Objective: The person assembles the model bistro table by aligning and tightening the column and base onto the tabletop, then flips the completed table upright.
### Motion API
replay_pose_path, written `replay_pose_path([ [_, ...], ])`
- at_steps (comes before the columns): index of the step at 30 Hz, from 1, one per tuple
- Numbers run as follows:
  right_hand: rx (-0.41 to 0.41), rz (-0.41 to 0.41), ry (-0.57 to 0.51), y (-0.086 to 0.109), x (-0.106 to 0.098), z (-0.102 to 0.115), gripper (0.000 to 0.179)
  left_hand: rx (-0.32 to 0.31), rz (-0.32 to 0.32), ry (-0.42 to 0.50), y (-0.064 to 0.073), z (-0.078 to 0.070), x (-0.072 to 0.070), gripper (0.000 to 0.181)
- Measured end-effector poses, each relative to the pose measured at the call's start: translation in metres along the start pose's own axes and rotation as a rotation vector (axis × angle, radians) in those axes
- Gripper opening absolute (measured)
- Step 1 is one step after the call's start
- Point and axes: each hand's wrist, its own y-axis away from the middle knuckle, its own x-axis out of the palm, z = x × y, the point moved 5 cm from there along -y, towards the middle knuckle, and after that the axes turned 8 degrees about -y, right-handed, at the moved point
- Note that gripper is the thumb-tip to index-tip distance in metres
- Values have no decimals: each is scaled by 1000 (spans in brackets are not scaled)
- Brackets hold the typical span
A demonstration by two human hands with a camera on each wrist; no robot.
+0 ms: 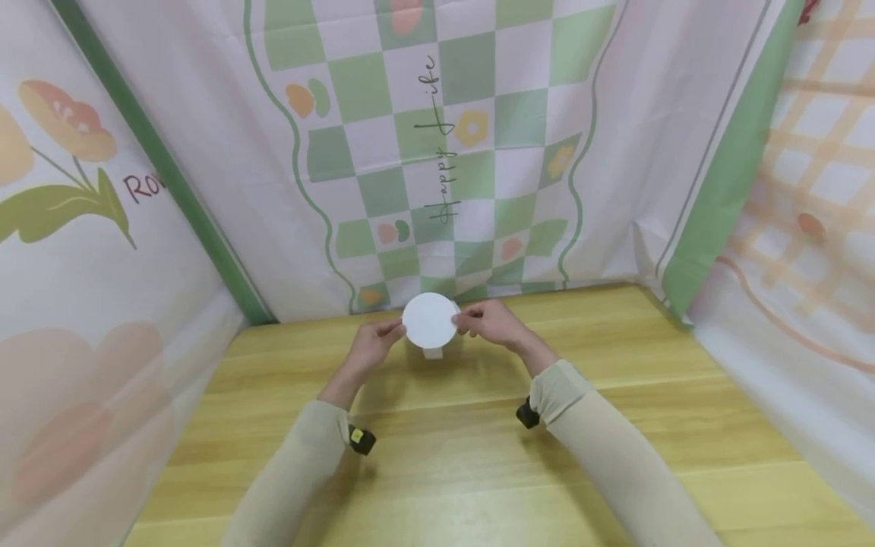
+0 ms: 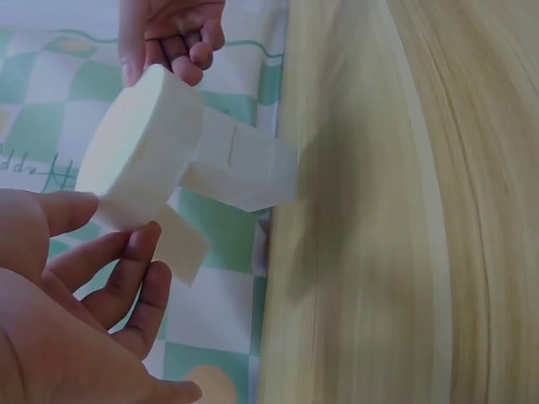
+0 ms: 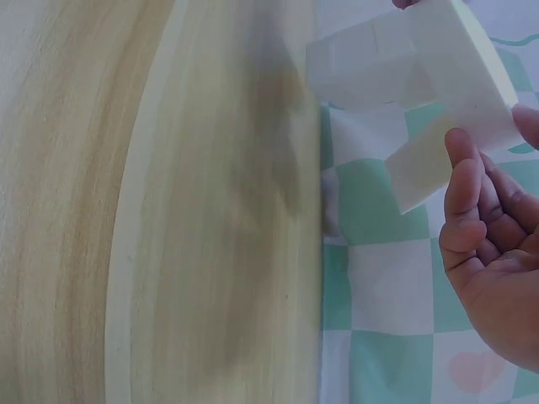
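A white piece with a round flat top (image 1: 429, 320) is held over the far part of the table. In the left wrist view its thick side wall (image 2: 173, 139) shows, with a broad white strip (image 2: 240, 160) and a shorter flap (image 2: 181, 246) hanging below. My left hand (image 1: 372, 346) pinches the rim on the left between thumb and fingers. On the opposite side my right hand (image 1: 502, 323) pinches the rim the same way; in the right wrist view its thumb and index fingertip (image 3: 460, 143) meet the white wall.
The wood-grain table (image 1: 451, 463) stretches out below both forearms. Behind it hangs a green-and-white checked cloth (image 1: 465, 152), and printed cloths stand at the left (image 1: 89, 304) and right (image 1: 813, 251). A small black device (image 1: 361, 439) sits at the left wrist, another (image 1: 527, 414) at the right.
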Motion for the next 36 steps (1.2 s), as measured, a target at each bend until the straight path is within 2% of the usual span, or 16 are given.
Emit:
replay_pose_path([
  [8,32,-21,13,2,1,-5,42,-29,-9,58,-2,5,7,39],
  [18,87,-2,-19,1,5,-15,43,-84,-5,38,-2,10,14,39],
  [27,121,10,-23,0,8,-23,40,-69,16,7,-3,12,20,38],
  [36,120,28,-9,2,10,-23,39,-72,26,-64,-5,13,23,38],
])
